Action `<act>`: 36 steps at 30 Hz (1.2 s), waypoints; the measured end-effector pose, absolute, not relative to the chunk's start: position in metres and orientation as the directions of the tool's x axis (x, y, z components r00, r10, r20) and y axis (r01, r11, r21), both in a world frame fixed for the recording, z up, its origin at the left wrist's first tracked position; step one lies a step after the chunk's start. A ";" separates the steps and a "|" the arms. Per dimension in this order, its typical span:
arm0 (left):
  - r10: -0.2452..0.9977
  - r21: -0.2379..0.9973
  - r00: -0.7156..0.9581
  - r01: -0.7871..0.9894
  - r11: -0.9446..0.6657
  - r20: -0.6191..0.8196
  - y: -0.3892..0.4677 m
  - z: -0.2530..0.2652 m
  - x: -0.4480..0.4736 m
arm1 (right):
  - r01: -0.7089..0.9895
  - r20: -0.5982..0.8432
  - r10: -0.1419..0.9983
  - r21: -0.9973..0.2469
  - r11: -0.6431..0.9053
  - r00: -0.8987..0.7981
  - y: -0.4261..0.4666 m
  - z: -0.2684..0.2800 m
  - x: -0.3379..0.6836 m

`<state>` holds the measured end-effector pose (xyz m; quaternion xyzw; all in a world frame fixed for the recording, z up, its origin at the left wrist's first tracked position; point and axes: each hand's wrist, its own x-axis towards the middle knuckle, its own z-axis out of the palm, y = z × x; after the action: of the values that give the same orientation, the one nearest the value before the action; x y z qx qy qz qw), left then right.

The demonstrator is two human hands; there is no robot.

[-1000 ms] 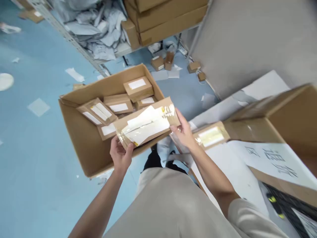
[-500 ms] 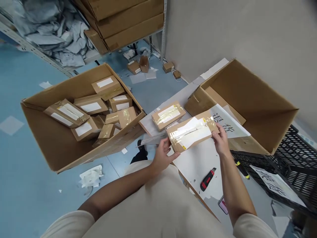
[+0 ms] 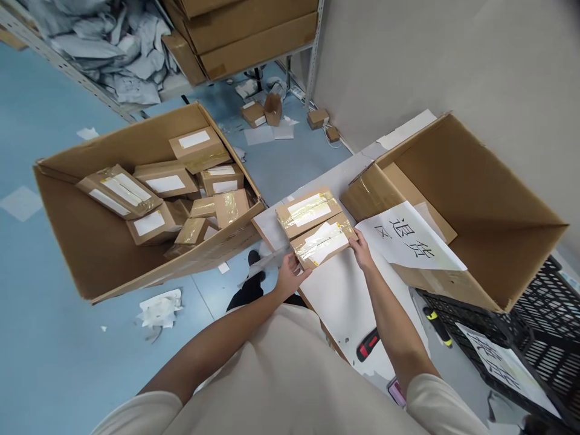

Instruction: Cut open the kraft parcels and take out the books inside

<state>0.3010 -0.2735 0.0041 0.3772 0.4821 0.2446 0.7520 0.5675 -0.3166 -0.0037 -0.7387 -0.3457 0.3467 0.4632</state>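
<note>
Between my two hands is a taped cardboard box [image 3: 324, 243] with a white label. My left hand [image 3: 290, 277] grips its left end, thumb along the near side. At the right end, the fingers of my right hand [image 3: 360, 246] are closed on the corner. A second taped box [image 3: 309, 212] lies directly behind it on the white table [image 3: 334, 303], side against side. A red and black utility knife [image 3: 368, 344] rests nearer me, partly behind my right forearm.
A large carton [image 3: 58, 232] at left holds several small boxes. Another large carton [image 3: 502, 199] stands at right with a handwritten sheet [image 3: 410, 237] on its side. A black plastic crate [image 3: 555, 314], a yellow and black cutter [image 3: 437, 326] and a phone [image 3: 396, 391] are at the right.
The held box has moved left and down, now lying alongside the second box. Both hands moved with it. The view has shifted slightly.
</note>
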 end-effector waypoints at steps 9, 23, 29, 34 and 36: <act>0.749 0.826 0.430 -0.016 0.564 -0.503 -0.280 -0.007 0.297 | 0.066 -0.233 0.827 -0.949 -0.308 0.511 -0.324 -0.017 0.571; 0.687 0.775 0.408 0.086 0.626 -0.601 -0.265 -0.007 0.287 | 0.013 -0.282 0.785 -0.938 -0.346 0.552 -0.337 -0.009 0.560; 0.677 0.789 0.448 0.116 0.603 -0.583 -0.265 -0.007 0.285 | 0.085 -0.227 0.760 -0.934 -0.346 0.609 -0.341 0.001 0.563; 0.623 0.797 0.543 0.160 0.582 -0.564 -0.241 0.013 0.255 | 0.451 0.166 0.636 -0.835 -0.316 0.754 -0.305 0.062 0.549; 0.611 0.811 0.582 0.158 0.564 -0.537 -0.214 0.024 0.228 | 0.593 0.336 0.626 -0.763 -0.257 0.704 -0.264 0.098 0.530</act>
<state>0.2283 -0.2136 0.0244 0.4435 0.4331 0.1469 0.7708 0.5298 -0.2637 0.0977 -0.7925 -0.3845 0.0177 0.4730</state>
